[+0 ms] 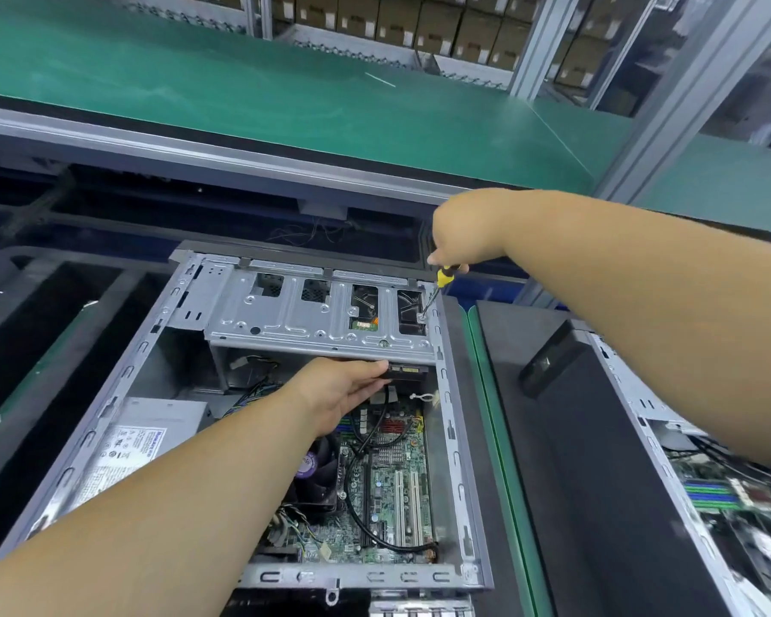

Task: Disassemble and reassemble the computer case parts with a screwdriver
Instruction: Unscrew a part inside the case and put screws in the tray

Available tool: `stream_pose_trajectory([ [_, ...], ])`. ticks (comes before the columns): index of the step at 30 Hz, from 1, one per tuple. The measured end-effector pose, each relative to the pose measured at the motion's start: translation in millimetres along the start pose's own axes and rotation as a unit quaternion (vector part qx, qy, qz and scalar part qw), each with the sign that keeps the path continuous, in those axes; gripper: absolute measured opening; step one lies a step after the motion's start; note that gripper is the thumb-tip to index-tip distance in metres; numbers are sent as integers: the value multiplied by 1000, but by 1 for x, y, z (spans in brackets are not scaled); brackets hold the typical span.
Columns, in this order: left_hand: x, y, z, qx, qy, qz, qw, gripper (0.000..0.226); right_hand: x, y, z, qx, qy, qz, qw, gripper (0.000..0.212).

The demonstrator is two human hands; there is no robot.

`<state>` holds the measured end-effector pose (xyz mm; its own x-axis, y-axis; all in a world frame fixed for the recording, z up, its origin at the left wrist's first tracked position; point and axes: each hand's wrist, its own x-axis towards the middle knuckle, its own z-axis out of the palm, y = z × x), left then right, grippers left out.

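Observation:
An open grey computer case (121, 371) lies on its side in front of me, motherboard (388, 474) exposed. A silver drive cage (286, 313) spans its far end. My right hand (459, 233) grips a yellow-and-black screwdriver (441, 278), whose tip rests on a screw (420, 317) at the cage's right edge. My left hand (339, 394) reaches under the cage and holds the near end of a black drive (408, 374) that sits in the cage's right bay.
A power supply (139, 443) fills the case's near left. A CPU fan (321, 465) and black cables sit by the motherboard. A dark panel (553, 438) and a second open case (708, 483) lie to the right. A green bench (241, 95) runs behind.

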<state>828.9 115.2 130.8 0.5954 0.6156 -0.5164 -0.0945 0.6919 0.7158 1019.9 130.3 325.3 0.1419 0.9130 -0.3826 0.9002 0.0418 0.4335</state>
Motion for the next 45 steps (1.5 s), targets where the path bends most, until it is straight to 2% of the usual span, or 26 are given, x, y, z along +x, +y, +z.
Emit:
stream_pose_trajectory([
  [2,0,0,0,-2,1,-1,1000,15,5,-1,1,6,-39,26,999,45],
  [4,-1,0,1,-3,1,1,1000,15,8,0,-3,66,-62,34,995,44],
  [6,-2,0,1,-4,1,1,1000,14,8,1,-9,69,-76,2,995,37],
  [7,-3,1,1,-4,2,1,1000,14,7,0,-11,28,-68,-27,997,34],
  [11,-2,0,1,-9,1,-1,1000,12,0,-2,-8,-125,70,-115,983,23],
  [13,-2,0,2,-11,2,0,1000,12,-4,-3,-2,-158,82,-125,976,22],
  [17,-2,0,2,-7,7,-1,1000,13,-7,-3,-2,-65,-10,-64,996,40],
  [19,-2,0,2,-7,10,-2,1000,13,-1,-6,-9,6,-55,-9,998,36],
  [21,-3,-1,3,-5,9,0,1000,13,7,-10,-14,76,-117,56,989,33],
  [23,-3,-1,2,-3,8,0,1000,13,17,-15,-17,167,-185,121,961,33],
  [25,-2,-1,2,-4,7,0,1000,13,24,-19,-20,222,-204,155,941,30],
  [28,-2,-1,1,-10,0,1,1000,15,25,-23,-24,203,-207,133,948,33],
  [31,-2,0,1,-9,-6,3,1000,16,10,-22,-25,93,-164,78,979,30],
  [33,-3,0,1,-10,-7,3,1000,15,-1,-21,-22,-10,-71,-2,997,22],
  [36,-3,0,2,-15,-4,1,1000,16,-16,-19,-10,-127,72,-104,984,19],
  [38,-2,-1,2,-19,-2,0,1000,16,-20,-17,-2,-156,81,-124,977,21],
  [41,-1,-1,2,-20,0,-2,1000,16,-15,-17,-3,-70,35,-72,994,25],
  [43,-1,-2,2,-19,2,-3,1000,16,-9,-17,-9,25,-21,1,999,29],
  [45,0,-2,1,-22,0,-2,1000,16,0,-15,-11,146,-92,96,980,30],
])
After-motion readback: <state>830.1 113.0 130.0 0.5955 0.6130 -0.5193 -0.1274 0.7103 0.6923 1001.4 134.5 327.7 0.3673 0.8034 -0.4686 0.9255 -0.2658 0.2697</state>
